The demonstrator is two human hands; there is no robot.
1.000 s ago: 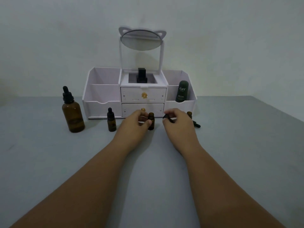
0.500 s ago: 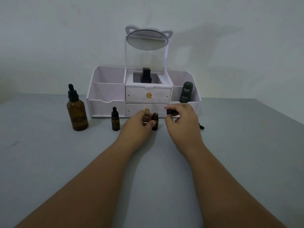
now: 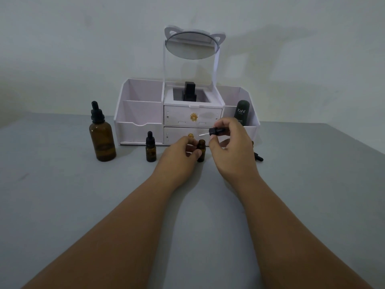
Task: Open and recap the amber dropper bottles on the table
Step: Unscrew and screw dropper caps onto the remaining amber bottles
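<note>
Both hands are working: your left hand (image 3: pixel 179 156) is pinching the open amber bottle (image 3: pixel 201 151) upright on the surface (image 3: pixel 62 205), your right hand (image 3: pixel 231 151) is gripping its dropper cap (image 3: pixel 216 131) just above, pipette (image 3: pixel 205 134) seemingly pointing sideways; tip it downward before lowering.

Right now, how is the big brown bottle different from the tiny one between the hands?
The big bottle is taller and wider than the tiny bottle. The big bottle wears its black dropper cap; the tiny bottle is open, its dropper held above in the right hand. The big bottle stands alone; the left hand holds the tiny bottle. Both are amber glass, upright on the table.
</note>
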